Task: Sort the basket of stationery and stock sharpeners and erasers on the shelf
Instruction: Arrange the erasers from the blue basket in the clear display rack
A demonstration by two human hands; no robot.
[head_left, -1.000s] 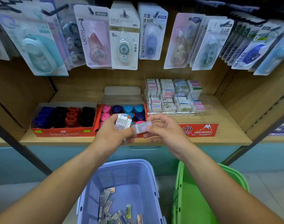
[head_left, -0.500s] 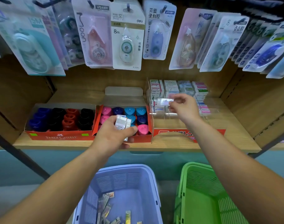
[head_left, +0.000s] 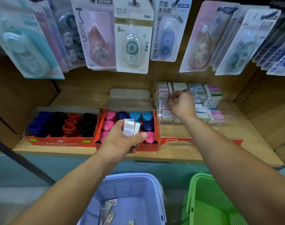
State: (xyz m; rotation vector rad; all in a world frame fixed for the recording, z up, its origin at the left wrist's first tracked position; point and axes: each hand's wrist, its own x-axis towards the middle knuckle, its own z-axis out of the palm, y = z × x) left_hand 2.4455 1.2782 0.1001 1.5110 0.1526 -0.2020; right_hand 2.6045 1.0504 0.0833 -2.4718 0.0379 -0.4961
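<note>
Glossy rectangular erasers (head_left: pixel 130 127), left grip (head_left: pixel 121 141)

Hanging blister packs (head_left: pixel 132 38) droop low over the shelf (head_left: pixel 260 143), leaving only a slot beneath. Bare wood lies open right of the clear eraser case (head_left: pixel 218 109) and far behind the Faber-Castell box (head_left: pixel 60 142). The left hand (head_left: pixel 120 140), gripping erasers (head_left: pixel 130 127), covers the pink-and-blue sharpener box (head_left: pixel 152 143); the right hand (head_left: pixel 182 106) blocks the case's left side.

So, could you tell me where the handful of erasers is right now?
In the head view, just left of centre, the handful of erasers sits in the left hand, held over the red box of pink and blue sharpeners.
</note>
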